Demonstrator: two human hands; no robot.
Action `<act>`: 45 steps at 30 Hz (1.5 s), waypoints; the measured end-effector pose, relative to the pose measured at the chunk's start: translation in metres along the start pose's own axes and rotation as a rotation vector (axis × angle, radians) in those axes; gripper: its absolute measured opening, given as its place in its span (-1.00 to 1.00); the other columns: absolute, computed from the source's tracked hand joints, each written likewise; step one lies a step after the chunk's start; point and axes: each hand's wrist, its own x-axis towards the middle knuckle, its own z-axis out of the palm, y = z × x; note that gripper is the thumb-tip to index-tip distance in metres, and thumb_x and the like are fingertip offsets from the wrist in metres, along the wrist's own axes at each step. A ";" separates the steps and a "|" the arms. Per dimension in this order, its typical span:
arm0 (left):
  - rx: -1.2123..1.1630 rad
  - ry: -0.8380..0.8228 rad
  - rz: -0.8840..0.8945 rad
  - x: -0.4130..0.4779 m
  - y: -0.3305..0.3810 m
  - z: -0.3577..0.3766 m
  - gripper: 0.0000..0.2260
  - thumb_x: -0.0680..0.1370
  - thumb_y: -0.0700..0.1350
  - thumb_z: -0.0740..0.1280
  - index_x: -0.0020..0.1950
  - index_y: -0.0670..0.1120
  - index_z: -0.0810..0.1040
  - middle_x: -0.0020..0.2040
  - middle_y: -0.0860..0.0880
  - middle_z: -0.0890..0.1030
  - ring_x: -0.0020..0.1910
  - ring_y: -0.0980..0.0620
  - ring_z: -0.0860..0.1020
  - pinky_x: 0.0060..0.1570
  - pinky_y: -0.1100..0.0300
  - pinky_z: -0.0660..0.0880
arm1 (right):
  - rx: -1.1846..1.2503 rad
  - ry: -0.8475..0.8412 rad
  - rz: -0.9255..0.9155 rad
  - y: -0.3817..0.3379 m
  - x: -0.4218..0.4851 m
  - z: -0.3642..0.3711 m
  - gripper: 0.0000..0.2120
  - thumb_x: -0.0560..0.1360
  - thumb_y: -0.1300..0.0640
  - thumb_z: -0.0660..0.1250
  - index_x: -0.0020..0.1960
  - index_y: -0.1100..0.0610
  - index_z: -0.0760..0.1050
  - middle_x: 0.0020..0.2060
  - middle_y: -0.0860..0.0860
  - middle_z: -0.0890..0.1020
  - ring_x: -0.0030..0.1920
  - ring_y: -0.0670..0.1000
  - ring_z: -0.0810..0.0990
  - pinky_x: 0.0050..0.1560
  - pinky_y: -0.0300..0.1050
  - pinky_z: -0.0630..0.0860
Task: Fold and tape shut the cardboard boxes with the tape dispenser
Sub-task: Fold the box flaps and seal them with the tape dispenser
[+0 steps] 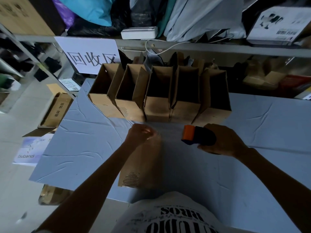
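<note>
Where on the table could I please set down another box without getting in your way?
The cloth is bare from the near box out to the left edge, and right of the right hand and the row of open boxes. The back middle is crowded by that row; the centre by the left hand, tape and tape dispenser.

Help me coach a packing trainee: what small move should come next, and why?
Probably lower the stretched tape onto the cardboard box and press it down: the left hand pinches its end, the right hand grips the tape dispenser, and the strip seems to hang above it.
</note>
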 end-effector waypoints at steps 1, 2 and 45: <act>0.006 0.001 -0.002 0.001 -0.001 0.001 -0.92 0.45 -0.21 0.46 -0.17 -0.04 0.62 -0.25 0.08 0.61 -0.27 0.26 0.58 -0.27 0.53 0.45 | -0.007 -0.003 0.002 0.001 0.002 0.000 -0.46 0.27 -0.31 0.44 0.09 -0.03 0.41 -0.18 -0.19 0.45 -0.19 -0.13 0.46 -0.24 -0.28 0.30; 0.018 0.004 -0.004 0.002 -0.002 0.001 -0.94 0.45 -0.21 0.46 -0.14 -0.07 0.63 -0.23 0.07 0.62 -0.24 0.23 0.59 -0.26 0.52 0.45 | -0.012 -0.006 0.000 0.001 0.004 0.000 -0.47 0.28 -0.31 0.44 0.08 -0.03 0.41 -0.18 -0.19 0.46 -0.20 -0.13 0.46 -0.26 -0.29 0.28; 0.596 0.006 -0.389 -0.016 0.000 0.051 0.01 0.38 0.33 0.36 0.56 -0.04 -0.17 0.54 -0.19 -0.27 0.46 -0.33 -0.34 0.29 -0.48 -0.14 | 0.044 -0.024 0.021 0.002 0.025 0.015 -0.36 0.26 -0.25 0.50 0.20 0.01 0.38 -0.06 -0.07 0.55 -0.06 -0.01 0.58 -0.16 -0.20 0.39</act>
